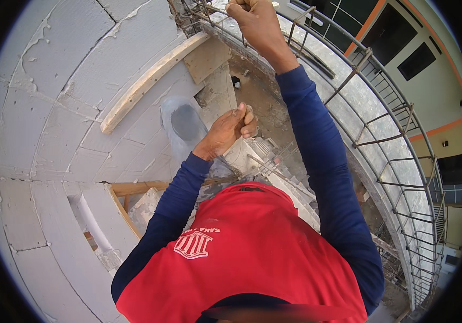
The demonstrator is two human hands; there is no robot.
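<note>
My left hand (pixel 226 131) is closed in a pinch on a thin, dark wire (pixel 230 75), in front of my chest. From there the strand runs up to the fingertips of my right hand (pixel 256 20), and a loose loop hangs below the left fingers. Raised high at the top of the view, the right hand is also closed, with its fingertips partly cut off by the frame edge. Close beside it is a long rebar cage (pixel 355 70) of tied bars and stirrups, curving down the right side.
At left rises a light block wall (pixel 53 118) with mortar smears. A wooden plank (pixel 153 81) lies against it, near a translucent, bluish-grey object (pixel 182 124). Rubble and timber lie far below, beside a wooden-framed opening (pixel 128 196). A building (pixel 430 81) stands beyond the cage.
</note>
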